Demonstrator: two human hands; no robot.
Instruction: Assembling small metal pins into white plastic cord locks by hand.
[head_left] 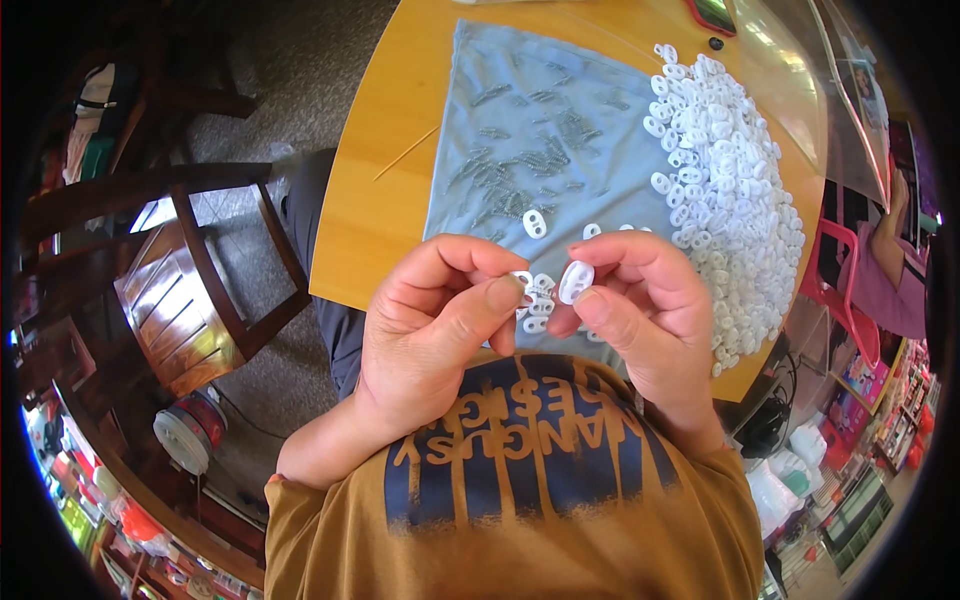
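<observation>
My left hand pinches a white two-holed cord-lock piece between thumb and forefinger. Close by on the right, my right hand grips another white oval cord-lock piece, its face turned up. Several more white pieces show below and between my fingers; whether they rest on the cloth or in my left hand I cannot tell. Beyond my hands, one loose piece lies on a blue-grey cloth. Many small metal springs are scattered over that cloth. A large heap of white cord-lock pieces covers its right side.
The yellow table carries a thin wooden stick at left, and a phone and small black round thing at far right. A wooden chair stands left. Another person's arm shows right, near a pink chair.
</observation>
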